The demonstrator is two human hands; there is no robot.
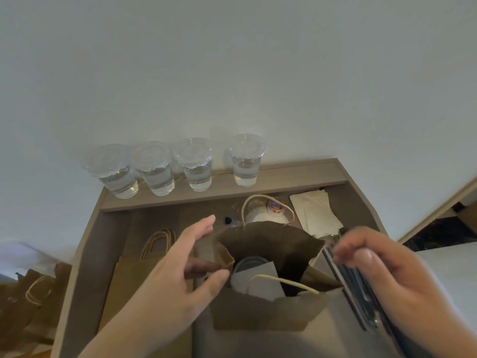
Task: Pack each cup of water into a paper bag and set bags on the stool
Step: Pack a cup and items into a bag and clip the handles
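My left hand [180,270] pinches the left side fold of the bag [268,313], thumb outside and a finger tucked behind the crease, with the other fingers straight along its wall. My right hand [384,270], to the right of the bag, is blurred with its fingers curled. I cannot tell whether it grips any of the dark thin strips [358,295] lying under it.

The cup [247,263] sits down inside the bag, only its lid showing, with a white napkin [265,280] slid in front of it.

I judge the step to be finishing this bag before it goes to the stool. I should hold the mouth wide by the fold, not the wall, so the paper does not buckle onto the lid. Anything added should go down beside the cup, never on top. I should lift by both cord handles so the cup stays upright.

The bag is stiff brown kraft paper with sharp creases, a boxy shape and twisted pale cord loops. Behind it, four cups [196,164] stand in a row on a matte grey shelf [296,174], clear thin plastic, tapered, part filled, with flat lids that will flex if squeezed. Left of the bag lie flat bags [134,277], and behind it to the right, soft folded napkins [315,213]
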